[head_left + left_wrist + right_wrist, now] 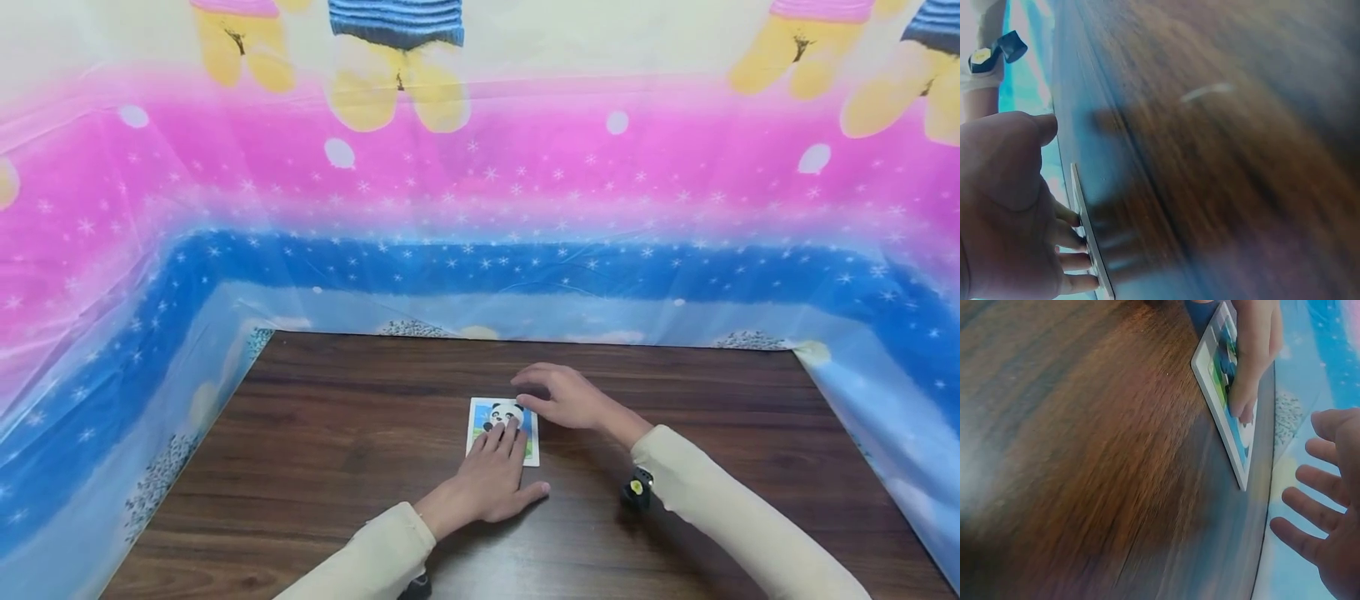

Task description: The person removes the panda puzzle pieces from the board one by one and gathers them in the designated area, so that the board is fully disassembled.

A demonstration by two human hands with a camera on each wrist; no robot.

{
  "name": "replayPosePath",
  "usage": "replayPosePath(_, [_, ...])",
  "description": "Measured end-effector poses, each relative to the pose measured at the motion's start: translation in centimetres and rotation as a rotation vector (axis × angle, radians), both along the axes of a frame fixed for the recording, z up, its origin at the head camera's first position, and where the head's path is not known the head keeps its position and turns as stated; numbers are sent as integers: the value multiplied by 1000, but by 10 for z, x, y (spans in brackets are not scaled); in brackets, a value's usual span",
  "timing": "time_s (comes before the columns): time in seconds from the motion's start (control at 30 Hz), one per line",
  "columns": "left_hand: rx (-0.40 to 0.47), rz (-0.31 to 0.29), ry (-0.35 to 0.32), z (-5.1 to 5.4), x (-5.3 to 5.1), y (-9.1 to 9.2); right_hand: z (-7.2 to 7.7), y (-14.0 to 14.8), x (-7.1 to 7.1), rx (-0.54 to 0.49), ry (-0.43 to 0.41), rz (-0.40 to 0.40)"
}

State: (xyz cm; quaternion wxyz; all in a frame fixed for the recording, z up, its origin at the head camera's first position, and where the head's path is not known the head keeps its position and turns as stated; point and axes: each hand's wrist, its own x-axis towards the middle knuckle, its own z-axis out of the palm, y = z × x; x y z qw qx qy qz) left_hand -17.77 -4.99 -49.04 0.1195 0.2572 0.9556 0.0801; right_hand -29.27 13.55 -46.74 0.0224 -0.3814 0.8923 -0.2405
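A flat rectangular panda picture card (pixel 531 446) with a white border lies on the dark wooden table; in the right wrist view the card (pixel 1215 394) looks thin but stiff. My left hand (pixel 491 483) rests on its lower part with fingers extended, covering some of the picture. From the left wrist view, the left fingertips (pixel 1088 281) touch the card's top face. My right hand (pixel 566 396) hovers by the card's upper right corner, its fingers spread and loosely bent. Nothing is between the right fingers (pixel 1313 512).
The brown wood-grain table (pixel 360 400) stretches around the card on all sides. A pink and blue patterned cloth (pixel 480 267) hangs behind the table and along both sides. A small black device with a yellow mark (pixel 637 489) sits at the right wrist.
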Motion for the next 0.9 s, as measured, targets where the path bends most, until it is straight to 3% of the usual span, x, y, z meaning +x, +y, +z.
replayPosePath(0.4, [-8,36,0,1,2,3,-11,-25,-16,-1,-8,107])
replayPosePath(0.9, [23,38,0,3,5,4,-19,-51,-17,16,-71,90])
